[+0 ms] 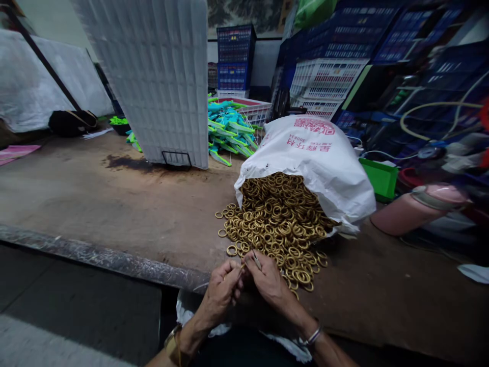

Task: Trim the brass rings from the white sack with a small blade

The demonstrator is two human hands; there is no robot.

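Note:
My left hand (224, 286) is closed in a pinch near the table's front edge, on what looks like a gold-coloured ring (242, 266), mostly hidden by the fingers. Almost touching it, my right hand (266, 279) is closed around a small thin metal blade-like tool (256, 261) whose tip points up and away. Just beyond both hands, a heap of gold-coloured rings (275, 219) spills out of a white woven sack (324, 153) with red print, lying on its side with its mouth towards me.
The brown tabletop (95, 204) has a worn front edge. A tall white ribbed panel (160, 86) stands behind, beside a pile of green and blue plastic pieces (231, 130). At right are a pink bottle (418, 209) and a green tray (378, 178). Crates (321, 79) are stacked at the back.

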